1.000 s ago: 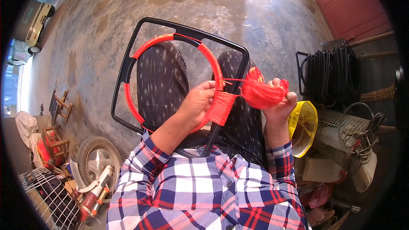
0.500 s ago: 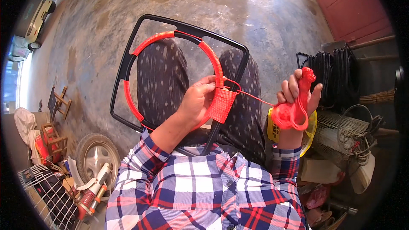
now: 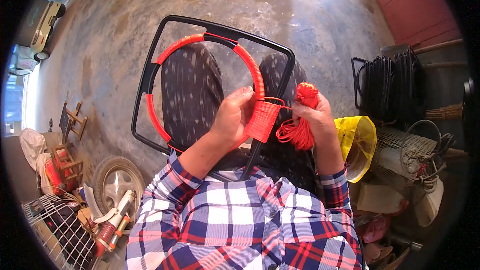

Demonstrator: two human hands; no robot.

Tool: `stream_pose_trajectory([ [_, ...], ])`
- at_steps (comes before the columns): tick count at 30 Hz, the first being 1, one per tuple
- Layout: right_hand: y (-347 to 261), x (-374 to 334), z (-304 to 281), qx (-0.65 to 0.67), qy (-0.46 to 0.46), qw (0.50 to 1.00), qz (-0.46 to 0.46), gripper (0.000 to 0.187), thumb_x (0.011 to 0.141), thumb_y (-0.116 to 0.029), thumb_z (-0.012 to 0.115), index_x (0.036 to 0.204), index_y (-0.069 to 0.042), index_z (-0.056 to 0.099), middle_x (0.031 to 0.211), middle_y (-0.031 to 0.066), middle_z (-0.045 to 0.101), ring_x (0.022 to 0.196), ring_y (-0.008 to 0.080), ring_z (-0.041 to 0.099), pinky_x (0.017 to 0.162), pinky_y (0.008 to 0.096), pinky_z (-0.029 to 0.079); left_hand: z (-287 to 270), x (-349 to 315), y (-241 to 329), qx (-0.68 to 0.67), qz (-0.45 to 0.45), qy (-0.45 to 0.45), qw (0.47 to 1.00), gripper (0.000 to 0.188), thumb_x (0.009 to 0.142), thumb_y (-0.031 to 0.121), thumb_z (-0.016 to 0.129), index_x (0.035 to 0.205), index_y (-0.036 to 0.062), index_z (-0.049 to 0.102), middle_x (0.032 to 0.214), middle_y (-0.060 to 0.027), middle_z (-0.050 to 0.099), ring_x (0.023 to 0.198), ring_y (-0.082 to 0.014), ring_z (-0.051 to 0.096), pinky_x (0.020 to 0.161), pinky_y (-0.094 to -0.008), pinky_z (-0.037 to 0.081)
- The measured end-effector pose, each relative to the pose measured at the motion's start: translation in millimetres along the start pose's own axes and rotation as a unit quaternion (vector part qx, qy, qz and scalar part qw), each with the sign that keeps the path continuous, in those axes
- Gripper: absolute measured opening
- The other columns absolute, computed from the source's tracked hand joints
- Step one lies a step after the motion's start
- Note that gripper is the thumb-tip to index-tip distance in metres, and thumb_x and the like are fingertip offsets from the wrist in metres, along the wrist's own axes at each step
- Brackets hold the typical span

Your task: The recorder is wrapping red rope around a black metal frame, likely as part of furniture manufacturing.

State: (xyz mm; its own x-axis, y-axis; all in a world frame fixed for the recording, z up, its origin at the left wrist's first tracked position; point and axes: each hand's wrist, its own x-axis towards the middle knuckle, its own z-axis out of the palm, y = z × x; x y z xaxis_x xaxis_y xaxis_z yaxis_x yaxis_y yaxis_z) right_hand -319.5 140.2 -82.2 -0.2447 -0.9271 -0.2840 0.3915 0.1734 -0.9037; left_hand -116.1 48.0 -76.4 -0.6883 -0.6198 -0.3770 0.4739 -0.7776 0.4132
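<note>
Across my lap lies a black metal frame (image 3: 289, 72) with a round inner ring, its ring wrapped in red cord (image 3: 250, 65) along several stretches. My left hand (image 3: 234, 115) is closed on the ring's right side, thumb up, beside a broad wrapped band of cord (image 3: 262, 121). My right hand (image 3: 320, 115) grips a bundle of red cord (image 3: 306, 95), its loops hanging below the fingers. A short strand runs from the band to the right hand, just right of the frame's bar.
A yellow bag (image 3: 357, 145) stands right of my right arm, near a rolled wire mesh (image 3: 397, 147). Stacked black frames (image 3: 390, 82) stand farther right. At left are a wheel (image 3: 117, 185), a wire crate (image 3: 60, 225) and a small wooden stool (image 3: 70, 165).
My right hand has come left and inward with the cord bundle, close to the frame. The strand between them has shortened. My left hand stays at the ring.
</note>
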Motion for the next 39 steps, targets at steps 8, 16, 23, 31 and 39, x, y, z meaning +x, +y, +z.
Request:
stream_pose_trajectory([
  [8, -0.1, -4.8, -4.3, 0.083, 0.027, 0.996, 0.012, 0.021, 0.079, -0.001, 0.068, 0.098, -0.003, 0.058, 0.072, 0.0031, 0.059, 0.056, 0.0127, 0.057, 0.05, 0.0265, 0.047, -9.7, 4.6, -5.2, 0.06, -0.005, -0.008, 0.998, 0.01, 0.098, 0.013, 0.054, 0.102, 0.0051, 0.058, 0.094, -0.0056, 0.066, 0.088, -0.0152, 0.065, 0.083, -0.0313, 0.055],
  [16, 2.0, -10.4, -10.8, 0.161, 0.032, 0.986, 0.014, 0.022, 0.078, -0.001, 0.067, 0.098, -0.002, 0.057, 0.066, 0.0041, 0.057, 0.051, 0.0135, 0.054, 0.047, 0.0267, 0.044, 1.3, -0.4, -0.1, 0.131, -0.054, -0.035, 0.989, 0.024, 0.095, 0.008, 0.054, 0.117, 0.0004, 0.053, 0.103, -0.0161, 0.066, 0.092, -0.0224, 0.069, 0.082, -0.0348, 0.057],
  [23, -2.3, -24.9, 10.3, 0.167, 0.026, 0.986, -0.009, 0.025, 0.075, 0.002, 0.064, 0.098, -0.003, 0.057, 0.068, 0.0034, 0.055, 0.052, 0.0125, 0.052, 0.047, 0.0258, 0.042, -0.1, -0.9, -1.9, 0.201, -0.065, -0.03, 0.977, 0.038, 0.091, 0.003, 0.059, 0.127, -0.0018, 0.047, 0.109, -0.0203, 0.066, 0.093, -0.0275, 0.069, 0.083, -0.039, 0.059],
  [31, -19.7, -27.8, 15.1, 0.224, -0.009, 0.973, -0.046, 0.023, 0.074, 0.002, 0.061, 0.097, -0.003, 0.057, 0.067, 0.002, 0.051, 0.048, 0.0113, 0.046, 0.044, 0.0236, 0.036, -4.6, -3.5, 1.2, 0.107, -0.085, -0.052, 0.989, 0.038, 0.09, 0.007, 0.052, 0.126, -0.0042, 0.051, 0.109, -0.0239, 0.066, 0.1, -0.0319, 0.068, 0.09, -0.045, 0.056],
  [39, -9.8, -32.7, 9.5, 0.214, -0.021, 0.976, -0.032, 0.023, 0.077, 0.002, 0.062, 0.098, -0.003, 0.055, 0.066, 0.0026, 0.049, 0.047, 0.0111, 0.045, 0.044, 0.0237, 0.038, -7.5, 1.8, -0.7, 0.072, -0.087, -0.026, 0.993, 0.037, 0.092, 0.015, 0.043, 0.12, -0.0053, 0.053, 0.109, -0.0265, 0.065, 0.101, -0.037, 0.066, 0.094, -0.0494, 0.053],
])
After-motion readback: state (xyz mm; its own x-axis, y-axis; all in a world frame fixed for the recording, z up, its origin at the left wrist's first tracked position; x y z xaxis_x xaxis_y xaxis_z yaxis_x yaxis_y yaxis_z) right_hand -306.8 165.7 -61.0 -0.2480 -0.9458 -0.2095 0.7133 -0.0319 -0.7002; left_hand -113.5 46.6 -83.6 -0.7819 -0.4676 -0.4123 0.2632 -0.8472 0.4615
